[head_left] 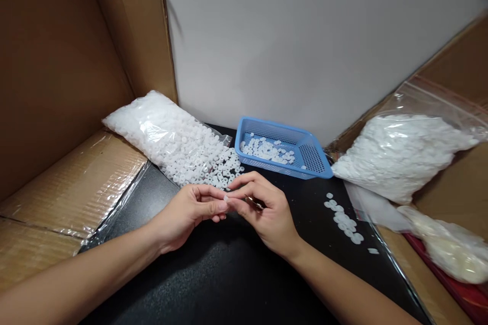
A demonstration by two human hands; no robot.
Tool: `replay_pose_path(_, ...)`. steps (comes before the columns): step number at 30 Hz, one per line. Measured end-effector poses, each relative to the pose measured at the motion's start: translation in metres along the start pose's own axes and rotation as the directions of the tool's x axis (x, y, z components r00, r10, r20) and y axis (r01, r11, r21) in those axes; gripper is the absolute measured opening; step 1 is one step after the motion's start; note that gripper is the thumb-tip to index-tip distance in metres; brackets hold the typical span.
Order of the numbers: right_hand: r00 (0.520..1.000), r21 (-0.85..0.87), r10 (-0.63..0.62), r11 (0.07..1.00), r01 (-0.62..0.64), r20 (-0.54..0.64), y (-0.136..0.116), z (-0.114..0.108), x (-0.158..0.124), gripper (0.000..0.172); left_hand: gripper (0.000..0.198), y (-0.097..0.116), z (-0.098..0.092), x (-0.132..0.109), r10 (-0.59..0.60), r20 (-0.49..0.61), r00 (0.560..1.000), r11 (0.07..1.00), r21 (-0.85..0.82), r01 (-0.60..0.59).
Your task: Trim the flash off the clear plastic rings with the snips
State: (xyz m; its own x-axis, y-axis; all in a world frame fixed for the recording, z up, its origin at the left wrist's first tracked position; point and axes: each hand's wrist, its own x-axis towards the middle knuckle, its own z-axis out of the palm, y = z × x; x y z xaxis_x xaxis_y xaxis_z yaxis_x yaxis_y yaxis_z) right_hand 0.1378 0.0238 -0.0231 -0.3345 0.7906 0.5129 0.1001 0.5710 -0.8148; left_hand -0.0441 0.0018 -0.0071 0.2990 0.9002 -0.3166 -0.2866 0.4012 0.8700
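Over the black table [183,274], my left hand [188,210] and my right hand [269,213] meet fingertip to fingertip. Both pinch a small white plastic piece [226,198], mostly covered by the fingers. A shiny brownish object [254,202] shows between the fingers of my right hand; its kind is hidden. Just beyond the hands, many small white plastic rings [224,167] spill from a clear bag [152,124]. A blue perforated basket [282,168] behind my right hand holds more small white pieces [267,150]. Flat white discs [345,221] lie to the right.
A second clear bag [404,152] full of white pieces leans at the right. Below it lies a bag with pale yellowish contents [453,254] on something red [468,297]. Cardboard [49,198] borders the left side, and a pale wall [305,51] rises behind the basket.
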Motion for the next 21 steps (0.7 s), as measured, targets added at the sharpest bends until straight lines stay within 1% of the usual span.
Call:
replay_pose_path(2, 0.994, -0.038, -0.107, 0.994, 0.106, -0.016, -0.001, -0.008, 0.007, 0.008, 0.021, 0.006, 0.004, 0.009, 0.023, 0.038, 0.999, 0.999, 0.043, -0.024)
replay_pose_path(4, 0.985, -0.058, -0.166, 0.985, 0.163, -0.050, -0.001, -0.019, 0.015, 0.008, 0.024, 0.014, 0.013, 0.023, 0.059, 0.069, 0.996, 0.994, 0.082, -0.065)
replay_pose_path(6, 0.977, -0.089, -0.173, 0.983, 0.162, -0.128, -0.002, -0.034, 0.024, 0.008, 0.025, 0.024, 0.025, 0.043, 0.121, 0.093, 0.988, 0.982, 0.136, -0.133)
replay_pose_path(7, 0.968, -0.104, -0.170, 0.983, 0.152, -0.186, -0.004, -0.042, 0.028, 0.007, 0.024, 0.029, 0.032, 0.056, 0.162, 0.099, 0.982, 0.969, 0.170, -0.177)
replay_pose_path(8, 0.952, -0.117, -0.166, 0.983, 0.140, -0.256, -0.006, -0.050, 0.031, 0.008, 0.022, 0.034, 0.038, 0.070, 0.205, 0.101, 0.973, 0.952, 0.209, -0.222)
replay_pose_path(10, 0.900, -0.132, -0.154, 0.985, 0.109, -0.407, -0.012, -0.063, 0.036, 0.012, 0.018, 0.043, 0.048, 0.099, 0.296, 0.078, 0.952, 0.909, 0.282, -0.306)
replay_pose_path(12, 0.862, -0.140, -0.149, 0.986, 0.092, -0.485, -0.018, -0.072, 0.038, 0.016, 0.016, 0.051, 0.056, 0.123, 0.367, 0.057, 0.928, 0.870, 0.333, -0.364)
replay_pose_path(13, 0.863, -0.150, -0.151, 0.985, 0.088, -0.482, -0.021, -0.075, 0.038, 0.015, 0.016, 0.054, 0.059, 0.129, 0.387, 0.055, 0.920, 0.856, 0.350, -0.381)
replay_pose_path(14, 0.882, -0.171, -0.153, 0.982, 0.084, -0.446, -0.022, -0.076, 0.037, 0.013, 0.015, 0.056, 0.061, 0.132, 0.405, 0.059, 0.912, 0.845, 0.358, -0.398)
replay_pose_path(16, 0.932, -0.228, -0.148, 0.971, 0.073, -0.330, -0.024, -0.078, 0.035, 0.009, 0.005, 0.058, 0.063, 0.123, 0.417, 0.086, 0.905, 0.836, 0.355, -0.419)
replay_pose_path(17, 0.955, -0.254, -0.140, 0.965, 0.072, -0.262, -0.024, -0.078, 0.033, 0.009, 0.006, 0.058, 0.062, 0.113, 0.407, 0.106, 0.907, 0.839, 0.349, -0.417)
replay_pose_path(18, 0.973, -0.271, -0.130, 0.960, 0.076, -0.191, -0.024, -0.078, 0.032, 0.014, 0.017, 0.056, 0.060, 0.100, 0.385, 0.133, 0.913, 0.848, 0.339, -0.407)
replay_pose_path(19, 0.986, -0.271, -0.120, 0.959, 0.085, -0.118, -0.024, -0.076, 0.030, 0.022, 0.026, 0.054, 0.057, 0.086, 0.356, 0.161, 0.920, 0.861, 0.326, -0.390)
replay_pose_path(20, 0.992, -0.258, -0.112, 0.961, 0.096, -0.049, -0.025, -0.074, 0.028, 0.030, 0.030, 0.051, 0.054, 0.071, 0.315, 0.197, 0.928, 0.882, 0.301, -0.363)
replay_pose_path(21, 0.994, -0.239, -0.109, 0.965, 0.111, 0.022, -0.026, -0.072, 0.027, 0.040, 0.030, 0.047, 0.049, 0.057, 0.248, 0.246, 0.937, 0.918, 0.250, -0.308)
